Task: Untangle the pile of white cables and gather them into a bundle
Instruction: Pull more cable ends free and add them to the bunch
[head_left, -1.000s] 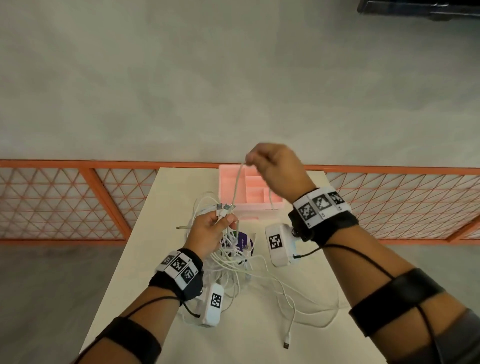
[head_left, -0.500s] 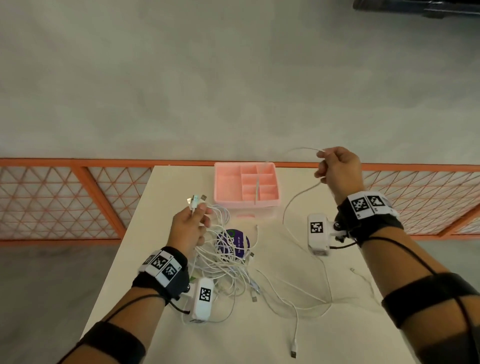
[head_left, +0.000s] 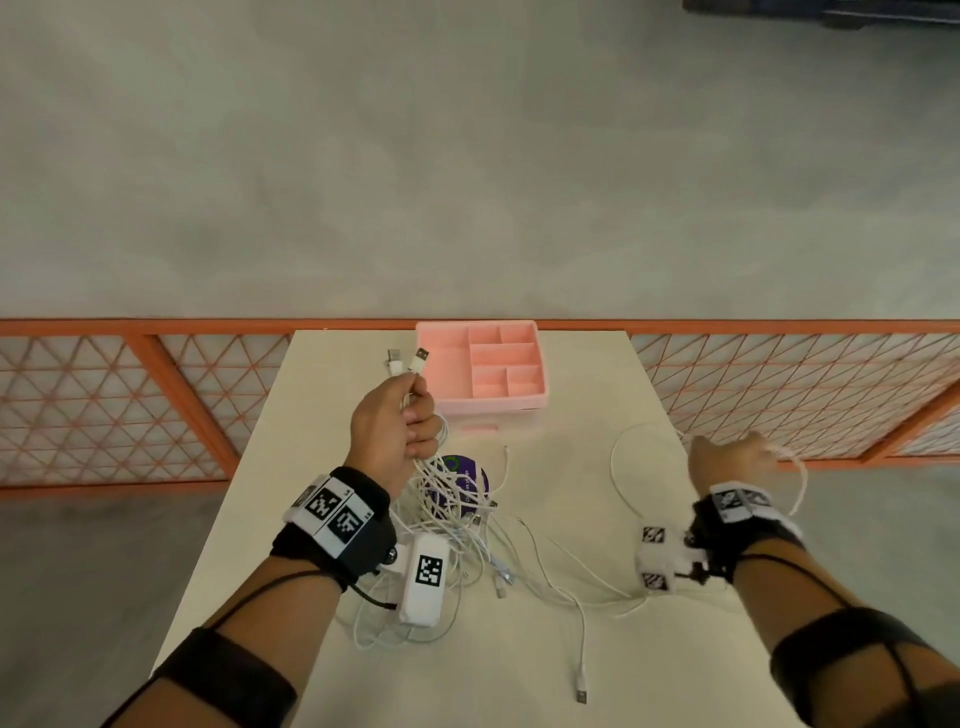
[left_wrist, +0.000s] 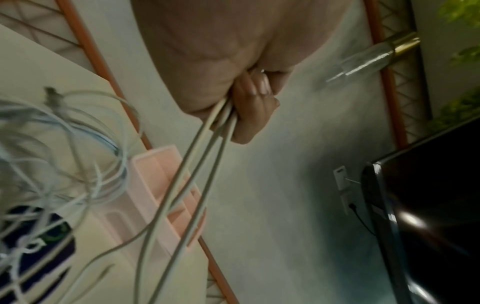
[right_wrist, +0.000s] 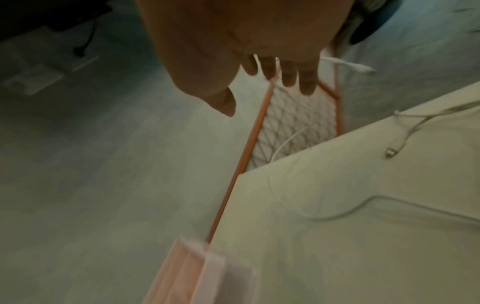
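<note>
- left hand (head_left: 396, 431): raised above the table (head_left: 597, 654), fist closed round several white cables; two usb plug ends (head_left: 408, 359) stand up out of the top of the fist, just left of the pink tray.
- left wrist view: the curled fingers (left_wrist: 255, 107) clamp three cable strands (left_wrist: 205, 156), which run down and away from the fist toward the table.
- pile of white cables (head_left: 462, 540): a loose tangle on the table near the middle, just right of the left forearm, lying partly over a round purple object (head_left: 465, 480); loose strands trail rightward and toward the near edge, one ending in a plug (head_left: 582, 693).
- right hand (head_left: 737, 457): out beyond the right edge of the table, apart from the pile; one white cable (head_left: 621, 467) passes through its fingers and arcs back over the table.
- right wrist view: the fingers (right_wrist: 288, 76) point loosely downward with the thin cable threaded between them; the picture is blurred, so the tightness of the grip cannot be told.
- pink tray (head_left: 519, 402): compartmented, at the far edge of the table.
- orange lattice fence (head_left: 156, 410): behind the table, left and right.
</note>
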